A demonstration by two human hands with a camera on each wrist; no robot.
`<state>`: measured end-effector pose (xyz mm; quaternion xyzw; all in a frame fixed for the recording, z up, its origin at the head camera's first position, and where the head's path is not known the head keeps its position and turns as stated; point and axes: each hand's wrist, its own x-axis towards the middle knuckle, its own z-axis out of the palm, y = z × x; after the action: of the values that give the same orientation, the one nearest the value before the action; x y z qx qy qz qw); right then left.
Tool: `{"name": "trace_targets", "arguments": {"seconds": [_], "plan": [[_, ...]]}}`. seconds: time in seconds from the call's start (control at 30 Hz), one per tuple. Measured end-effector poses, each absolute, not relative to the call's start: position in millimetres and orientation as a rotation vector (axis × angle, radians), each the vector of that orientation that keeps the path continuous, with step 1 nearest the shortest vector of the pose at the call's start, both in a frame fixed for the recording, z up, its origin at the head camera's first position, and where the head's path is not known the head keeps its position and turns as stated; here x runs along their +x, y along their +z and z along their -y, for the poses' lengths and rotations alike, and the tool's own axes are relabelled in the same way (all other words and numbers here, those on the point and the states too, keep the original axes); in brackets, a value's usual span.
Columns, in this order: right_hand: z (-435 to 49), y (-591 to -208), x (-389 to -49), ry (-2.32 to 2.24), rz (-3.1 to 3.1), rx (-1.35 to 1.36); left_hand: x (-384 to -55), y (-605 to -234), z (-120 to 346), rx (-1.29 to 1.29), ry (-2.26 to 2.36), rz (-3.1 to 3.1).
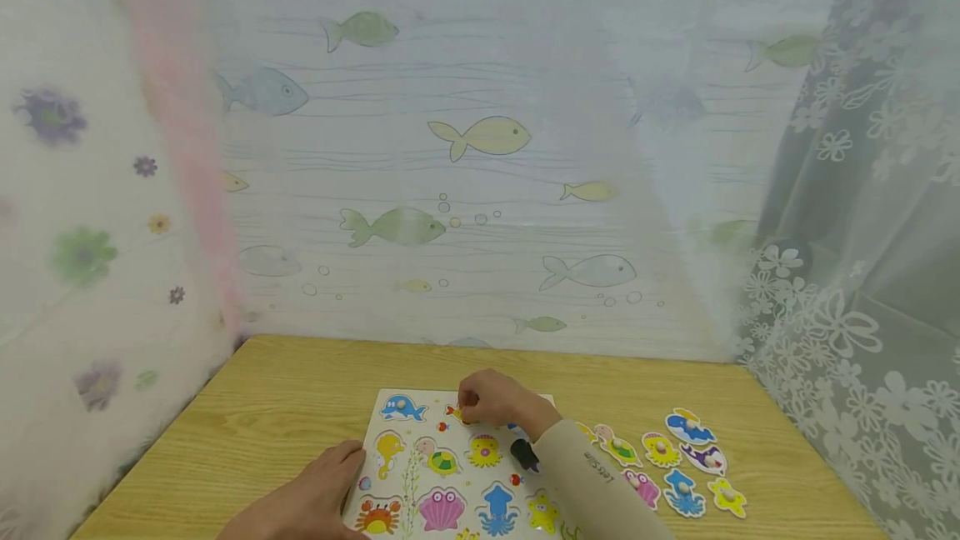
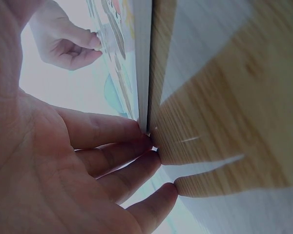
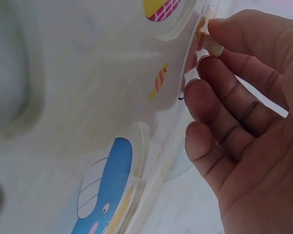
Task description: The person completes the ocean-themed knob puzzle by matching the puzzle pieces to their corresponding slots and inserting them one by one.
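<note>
Right hand pinches a knobbed puzzle piece at the top of the board

The right hand (image 1: 495,398) has its thumb and forefinger closed on the pale knob (image 3: 213,46) of a puzzle piece (image 3: 191,56). Its other fingers are bent, their tips near the piece's rim. The piece, partly orange, is at the upper middle of the right wrist view; in the head view the hand largely covers it.

The left hand (image 1: 318,490) grasps nothing: its fingers are extended, with the fingertips down on the wooden table (image 1: 315,394) and the forefinger against the edge of the sea-animal puzzle board (image 1: 431,395).

The board fills the bottom centre of the head view, with a knobbed blue whale (image 1: 402,407) at its upper left. At the lower right of the frame lie loose pieces, among them a turtle (image 1: 617,445), a yellow octopus (image 1: 661,449), a blue squid (image 1: 684,493) and a yellow starfish (image 1: 727,497). Behind the table hangs a fish-print curtain (image 1: 480,273).
</note>
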<state>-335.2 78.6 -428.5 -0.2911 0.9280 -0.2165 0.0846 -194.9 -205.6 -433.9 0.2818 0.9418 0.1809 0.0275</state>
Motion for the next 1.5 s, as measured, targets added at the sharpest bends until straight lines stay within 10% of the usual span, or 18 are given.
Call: {"name": "trace_targets", "arguments": {"seconds": [1.5], "plan": [[-278.6,-400.8,-294.4,-0.51,-3.047,-0.864,-192.8,-430.1,201.9,0.75,0.617,-2.858]]}}
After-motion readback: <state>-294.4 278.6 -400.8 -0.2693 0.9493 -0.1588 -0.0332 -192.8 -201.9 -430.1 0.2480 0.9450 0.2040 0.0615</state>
